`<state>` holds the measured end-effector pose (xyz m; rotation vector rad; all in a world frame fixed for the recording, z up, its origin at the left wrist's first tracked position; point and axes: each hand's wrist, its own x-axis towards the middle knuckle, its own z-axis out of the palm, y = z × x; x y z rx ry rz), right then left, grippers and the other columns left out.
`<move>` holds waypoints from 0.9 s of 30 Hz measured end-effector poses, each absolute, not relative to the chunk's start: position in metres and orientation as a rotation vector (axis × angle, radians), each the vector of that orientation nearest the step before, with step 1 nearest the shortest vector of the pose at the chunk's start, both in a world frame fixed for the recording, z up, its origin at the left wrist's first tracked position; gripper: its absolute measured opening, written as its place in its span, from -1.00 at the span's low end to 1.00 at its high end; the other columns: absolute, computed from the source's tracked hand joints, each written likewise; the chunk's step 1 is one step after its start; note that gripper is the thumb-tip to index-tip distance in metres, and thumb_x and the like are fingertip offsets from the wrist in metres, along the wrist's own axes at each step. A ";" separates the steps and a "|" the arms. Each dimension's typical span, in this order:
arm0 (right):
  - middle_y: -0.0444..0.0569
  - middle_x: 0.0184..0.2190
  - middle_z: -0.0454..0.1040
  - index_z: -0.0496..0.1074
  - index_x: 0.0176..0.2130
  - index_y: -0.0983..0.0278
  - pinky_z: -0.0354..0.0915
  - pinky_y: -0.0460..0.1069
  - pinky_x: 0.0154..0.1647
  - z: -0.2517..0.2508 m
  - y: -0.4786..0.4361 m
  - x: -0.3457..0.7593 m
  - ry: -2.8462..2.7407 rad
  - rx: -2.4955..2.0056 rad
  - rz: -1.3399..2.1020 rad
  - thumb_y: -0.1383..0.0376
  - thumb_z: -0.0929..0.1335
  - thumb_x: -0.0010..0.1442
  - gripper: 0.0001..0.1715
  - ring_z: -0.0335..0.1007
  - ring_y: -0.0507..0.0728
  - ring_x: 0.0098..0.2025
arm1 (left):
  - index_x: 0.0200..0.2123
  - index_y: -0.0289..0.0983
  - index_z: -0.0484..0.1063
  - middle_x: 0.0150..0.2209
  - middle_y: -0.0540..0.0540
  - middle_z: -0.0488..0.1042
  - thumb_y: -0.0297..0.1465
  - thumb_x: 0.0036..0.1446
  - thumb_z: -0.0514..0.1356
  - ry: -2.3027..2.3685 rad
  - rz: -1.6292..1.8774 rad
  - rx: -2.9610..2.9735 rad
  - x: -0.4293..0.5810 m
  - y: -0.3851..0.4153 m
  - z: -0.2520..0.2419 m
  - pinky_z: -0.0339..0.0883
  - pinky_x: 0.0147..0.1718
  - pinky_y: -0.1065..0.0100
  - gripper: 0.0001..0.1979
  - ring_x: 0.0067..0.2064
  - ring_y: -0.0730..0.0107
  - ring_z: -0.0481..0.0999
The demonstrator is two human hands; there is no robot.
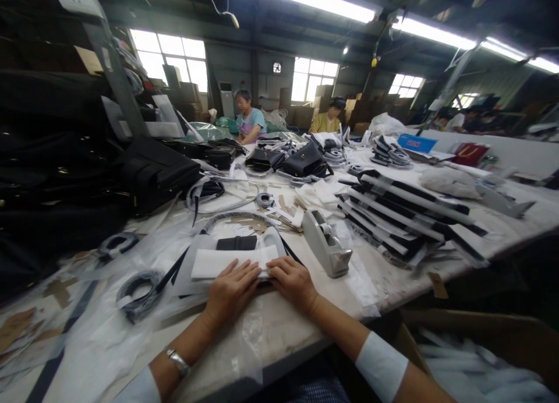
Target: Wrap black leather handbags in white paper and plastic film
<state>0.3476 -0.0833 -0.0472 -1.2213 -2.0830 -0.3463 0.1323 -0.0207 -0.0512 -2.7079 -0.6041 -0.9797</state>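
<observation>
A white foam sheet [236,261], folded into a long strip, lies before me over a grey-white bag piece [187,278] with a black strap and a wrapped handle. A black panel [237,243] shows just behind the strip. My left hand [233,287] rests on the front of the foam with its fingers stretched flat. At the strip's right end, my right hand [292,282] has its fingers bent over the edge, close to the left fingertips. Both thumbs are largely hidden. To the right of my hands stands a grey tape dispenser [326,244].
Wrapped straps coil [138,295] at the left, below piled black bags [61,170]. Stacked black-and-white pieces [406,216] lie right of the dispenser. A cardboard box [484,327] with white rolls stands below the table edge. Two people [251,123] sit across the table.
</observation>
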 end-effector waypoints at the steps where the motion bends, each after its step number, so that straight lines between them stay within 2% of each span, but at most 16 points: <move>1: -0.04 -0.15 0.56 0.44 -0.25 0.22 0.39 0.01 -0.07 -0.047 -0.084 0.348 -2.086 -1.211 -0.351 0.33 0.36 0.28 -0.96 0.43 0.14 -0.11 | 0.07 -0.26 0.43 0.04 -0.14 0.55 -0.41 0.33 0.11 -0.578 -0.974 -2.702 0.131 -0.019 -0.054 0.38 0.09 -0.02 -0.72 0.06 0.14 0.54; 5: -0.04 -0.13 0.57 0.47 -0.24 0.20 0.39 0.02 -0.04 -0.049 -0.084 0.347 -2.087 -1.188 -0.362 0.36 0.32 0.31 -0.88 0.44 0.13 -0.09 | 0.14 -0.24 0.38 0.13 -0.13 0.47 -0.48 0.33 0.07 -0.491 -0.917 -2.702 0.125 -0.015 -0.060 0.35 0.13 -0.01 -0.67 0.16 0.15 0.46; 9: -0.04 -0.11 0.58 0.49 -0.21 0.19 0.41 0.04 -0.02 -0.048 -0.082 0.350 -2.070 -1.169 -0.324 0.36 0.32 0.31 -0.87 0.46 0.14 -0.06 | 0.23 -0.19 0.28 0.20 -0.12 0.40 -0.38 0.35 0.08 -0.441 -0.803 -2.734 0.118 -0.013 -0.058 0.30 0.18 0.04 -0.61 0.22 0.19 0.38; 11: -0.03 -0.08 0.57 0.48 -0.14 0.20 0.42 0.05 0.02 -0.047 -0.083 0.355 -2.071 -1.124 -0.238 0.35 0.33 0.31 -0.86 0.46 0.14 -0.01 | 0.26 -0.17 0.23 0.21 -0.12 0.38 -0.40 0.37 0.04 -0.427 -0.760 -2.733 0.116 -0.013 -0.057 0.29 0.19 0.05 -0.58 0.23 0.20 0.36; 14: 0.01 0.03 0.52 0.41 0.06 0.20 0.38 0.10 0.14 -0.051 -0.098 0.365 -2.010 -1.113 -0.156 0.38 0.32 0.32 -0.68 0.39 0.15 0.13 | 0.28 -0.17 0.20 0.22 -0.13 0.37 -0.44 0.39 -0.01 -0.448 -0.743 -2.725 0.116 -0.013 -0.057 0.30 0.18 0.04 -0.57 0.23 0.19 0.36; 18: 0.07 0.15 0.42 0.28 0.22 0.19 0.27 0.22 0.25 -0.057 -0.145 0.364 -1.951 -1.285 -0.170 0.49 0.27 0.28 -0.44 0.26 0.20 0.25 | 0.28 -0.17 0.22 0.21 -0.15 0.38 -0.44 0.39 -0.03 -0.448 -0.785 -2.724 0.117 -0.014 -0.059 0.33 0.16 0.03 -0.58 0.22 0.17 0.38; 21: 0.10 0.27 0.29 0.19 0.29 0.24 0.08 0.29 0.35 -0.047 -0.174 0.346 -2.191 -1.345 0.087 0.51 0.27 0.13 -0.25 0.16 0.24 0.31 | 0.27 -0.17 0.24 0.21 -0.14 0.39 -0.43 0.38 -0.01 -0.444 -0.799 -2.740 0.117 -0.014 -0.060 0.33 0.15 0.02 -0.58 0.22 0.16 0.38; 24: 0.15 0.37 0.07 0.10 0.34 0.31 -0.11 0.29 0.41 -0.033 -0.181 0.324 -2.331 -1.329 0.391 0.39 0.33 0.02 -0.09 -0.06 0.30 0.40 | 0.26 -0.18 0.24 0.21 -0.15 0.38 -0.42 0.38 -0.01 -0.453 -0.799 -2.755 0.117 -0.014 -0.058 0.32 0.16 0.02 -0.59 0.23 0.16 0.37; 27: 0.15 0.40 -0.03 0.02 0.38 0.29 -0.18 0.28 0.42 -0.032 -0.173 0.309 -2.432 -1.227 0.556 0.23 0.39 0.04 0.00 -0.15 0.34 0.42 | 0.25 -0.20 0.26 0.21 -0.16 0.39 -0.45 0.37 0.00 -0.463 -0.810 -2.765 0.118 -0.016 -0.056 0.31 0.17 0.02 -0.59 0.22 0.16 0.38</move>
